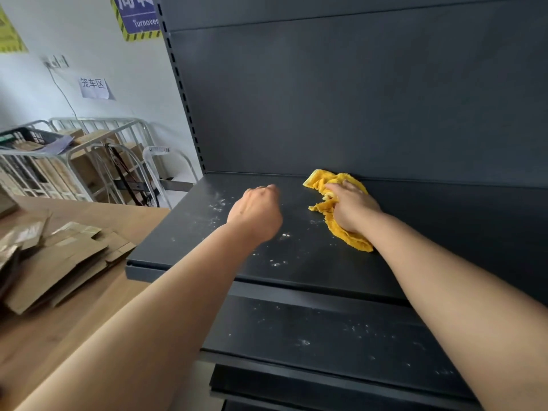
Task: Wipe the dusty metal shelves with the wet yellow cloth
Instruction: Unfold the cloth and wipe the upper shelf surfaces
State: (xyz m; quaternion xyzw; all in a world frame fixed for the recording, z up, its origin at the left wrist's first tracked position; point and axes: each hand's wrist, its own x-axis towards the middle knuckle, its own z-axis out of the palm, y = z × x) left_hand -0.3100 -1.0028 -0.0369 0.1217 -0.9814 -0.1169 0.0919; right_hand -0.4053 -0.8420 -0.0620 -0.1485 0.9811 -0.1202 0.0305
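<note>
**A:** What fills the view?

**B:** A dark grey metal shelving unit [355,99] with a tall, bare back panel. Its flat upper shelf [184,232] runs across the middle, and the lower shelf [296,327] juts out beneath it. To the left, a light wooden table [89,336] carries flattened brown cardboard boxes [59,262].

**A:** And the hands?

**B:** The right hand [353,203] grips the bunched yellow terry cloth [353,238] and presses it onto the upper shelf, close to the back panel and right of the middle. The left hand [256,212] is curled in a loose fist over the shelf's left half, with nothing visible in it. I cannot tell whether it touches the metal.

**A:** Which step is this?

**B:** Wiping the upper shelf, I'd judge, and only partly done. White dust specks [218,203] lie scattered over the left and front of that shelf, around the left hand. The stretch to the right of the cloth looks dark and clean. The lower shelf is speckled right across, so it seems untouched.

**A:** What does the next move call for?

**B:** Probably a sweep leftward and toward the front lip, with the cloth flat and under pressure. That way it gathers the powder rather than pushing it over the edge onto the lower shelf. The left fist sits in that path and would need to lift clear.
</note>
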